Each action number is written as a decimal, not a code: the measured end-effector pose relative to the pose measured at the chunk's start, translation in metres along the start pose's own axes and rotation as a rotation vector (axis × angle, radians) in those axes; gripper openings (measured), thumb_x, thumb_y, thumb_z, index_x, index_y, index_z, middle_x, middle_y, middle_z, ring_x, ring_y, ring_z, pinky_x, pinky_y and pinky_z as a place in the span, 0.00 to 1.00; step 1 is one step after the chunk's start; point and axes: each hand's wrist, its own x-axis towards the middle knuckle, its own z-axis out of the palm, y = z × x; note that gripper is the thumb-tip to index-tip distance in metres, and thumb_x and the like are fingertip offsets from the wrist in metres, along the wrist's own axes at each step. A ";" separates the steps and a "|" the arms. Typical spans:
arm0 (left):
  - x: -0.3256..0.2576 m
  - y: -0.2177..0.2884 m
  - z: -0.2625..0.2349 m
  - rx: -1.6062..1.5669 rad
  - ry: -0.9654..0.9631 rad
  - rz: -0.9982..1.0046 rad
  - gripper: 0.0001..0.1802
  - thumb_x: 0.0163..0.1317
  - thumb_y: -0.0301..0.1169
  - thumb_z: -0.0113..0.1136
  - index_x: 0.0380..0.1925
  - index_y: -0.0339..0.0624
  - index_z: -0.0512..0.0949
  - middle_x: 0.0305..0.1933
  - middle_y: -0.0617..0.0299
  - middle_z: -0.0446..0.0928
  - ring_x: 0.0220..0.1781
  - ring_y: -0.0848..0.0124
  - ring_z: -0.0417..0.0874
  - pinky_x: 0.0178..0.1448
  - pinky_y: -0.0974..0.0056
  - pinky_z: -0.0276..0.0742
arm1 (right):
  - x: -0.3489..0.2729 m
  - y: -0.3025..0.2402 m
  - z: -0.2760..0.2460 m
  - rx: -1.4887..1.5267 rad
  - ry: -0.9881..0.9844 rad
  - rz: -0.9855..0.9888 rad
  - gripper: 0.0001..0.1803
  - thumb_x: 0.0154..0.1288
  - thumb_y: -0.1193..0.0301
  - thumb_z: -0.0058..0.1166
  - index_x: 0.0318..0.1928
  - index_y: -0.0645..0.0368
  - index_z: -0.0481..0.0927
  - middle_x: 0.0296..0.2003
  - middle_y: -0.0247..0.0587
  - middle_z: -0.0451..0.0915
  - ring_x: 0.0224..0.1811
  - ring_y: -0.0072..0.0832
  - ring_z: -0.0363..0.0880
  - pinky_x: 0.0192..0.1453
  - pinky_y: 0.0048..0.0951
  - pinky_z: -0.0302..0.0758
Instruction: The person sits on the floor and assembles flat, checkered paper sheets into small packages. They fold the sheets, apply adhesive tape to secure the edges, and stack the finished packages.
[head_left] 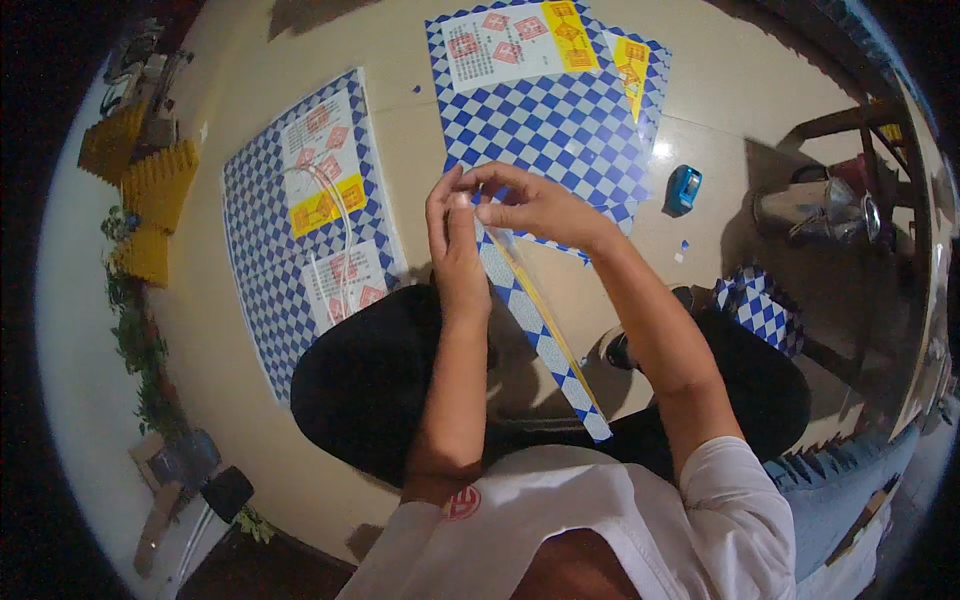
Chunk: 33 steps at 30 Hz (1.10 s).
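Note:
Between my knees hangs a long, narrow folded strip of blue-and-white checkered sheet (545, 342), with a yellow line along one edge. Its lower end slants toward my lap. At the upper end, my left hand (460, 240) has its thumb and fingers closed. My right hand (535, 208) meets it there, thumb and fingers bent inward around the same end. The exact grip is partly hidden behind the fingers. Just beyond the hands lies a checkered sheet (545, 125) with a white and yellow printed panel, partly over a second one (650, 85).
Another checkered sheet (255, 260) lies at left on the tiled floor, a white cord (345, 225) looped across it. A small blue object (683, 190) sits at right, near a metal kettle (810, 210). Crumpled checkered material (760, 308) rests beside my right knee. Plants (140, 350) line the left.

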 end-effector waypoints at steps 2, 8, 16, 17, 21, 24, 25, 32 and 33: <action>0.001 0.002 0.002 0.102 0.003 0.048 0.23 0.77 0.38 0.45 0.63 0.34 0.70 0.66 0.50 0.71 0.69 0.64 0.69 0.73 0.59 0.63 | -0.005 0.008 0.001 0.066 0.052 0.049 0.25 0.65 0.61 0.67 0.57 0.56 0.75 0.43 0.33 0.76 0.42 0.22 0.72 0.50 0.26 0.72; -0.009 -0.006 -0.007 0.051 -0.167 0.083 0.18 0.69 0.37 0.53 0.52 0.36 0.74 0.61 0.48 0.76 0.69 0.60 0.70 0.76 0.55 0.56 | -0.039 0.077 -0.040 -0.263 0.303 0.248 0.19 0.62 0.69 0.64 0.52 0.60 0.79 0.46 0.40 0.82 0.46 0.28 0.80 0.54 0.31 0.76; -0.030 -0.004 0.006 0.038 -0.413 -0.103 0.17 0.61 0.38 0.57 0.47 0.44 0.71 0.46 0.59 0.71 0.62 0.65 0.70 0.78 0.53 0.49 | -0.148 0.242 -0.226 -0.538 1.157 0.397 0.28 0.68 0.68 0.58 0.65 0.60 0.66 0.38 0.45 0.81 0.32 0.27 0.80 0.35 0.28 0.77; -0.027 -0.005 0.009 0.066 -0.440 -0.071 0.16 0.61 0.38 0.56 0.46 0.43 0.71 0.45 0.60 0.70 0.59 0.66 0.70 0.78 0.53 0.48 | -0.164 0.261 -0.248 -0.682 1.203 0.390 0.30 0.68 0.68 0.58 0.66 0.62 0.64 0.38 0.48 0.82 0.32 0.29 0.81 0.36 0.29 0.78; -0.017 -0.004 0.013 0.101 -0.486 0.105 0.15 0.59 0.39 0.48 0.41 0.41 0.70 0.43 0.59 0.70 0.52 0.67 0.72 0.81 0.50 0.43 | -0.193 0.262 -0.274 -0.568 1.367 0.543 0.33 0.67 0.61 0.58 0.67 0.64 0.65 0.47 0.59 0.83 0.49 0.49 0.83 0.54 0.44 0.77; -0.013 0.012 0.021 0.066 -0.398 0.089 0.17 0.57 0.41 0.44 0.39 0.40 0.70 0.40 0.57 0.70 0.52 0.64 0.74 0.83 0.47 0.39 | -0.182 0.240 -0.264 -0.245 1.258 0.666 0.30 0.67 0.56 0.57 0.63 0.62 0.70 0.47 0.55 0.84 0.48 0.50 0.84 0.53 0.44 0.78; -0.012 0.012 0.027 0.028 -0.347 0.056 0.17 0.57 0.42 0.44 0.38 0.41 0.70 0.39 0.57 0.70 0.51 0.65 0.74 0.83 0.47 0.38 | -0.181 0.246 -0.265 -0.285 1.266 0.575 0.29 0.67 0.57 0.57 0.62 0.60 0.71 0.48 0.54 0.83 0.49 0.47 0.84 0.52 0.42 0.79; -0.006 -0.020 0.029 0.055 -0.357 0.048 0.19 0.60 0.45 0.42 0.35 0.38 0.68 0.36 0.55 0.69 0.49 0.60 0.74 0.80 0.45 0.47 | -0.169 0.236 -0.263 -0.341 1.556 0.726 0.20 0.69 0.62 0.58 0.56 0.56 0.72 0.42 0.49 0.83 0.33 0.33 0.86 0.34 0.34 0.81; -0.006 -0.021 0.028 0.064 -0.371 0.061 0.19 0.59 0.45 0.44 0.35 0.38 0.68 0.36 0.55 0.70 0.50 0.59 0.74 0.80 0.45 0.48 | -0.171 0.236 -0.263 -0.254 1.529 0.679 0.19 0.69 0.63 0.56 0.56 0.57 0.72 0.38 0.46 0.83 0.31 0.31 0.85 0.30 0.32 0.79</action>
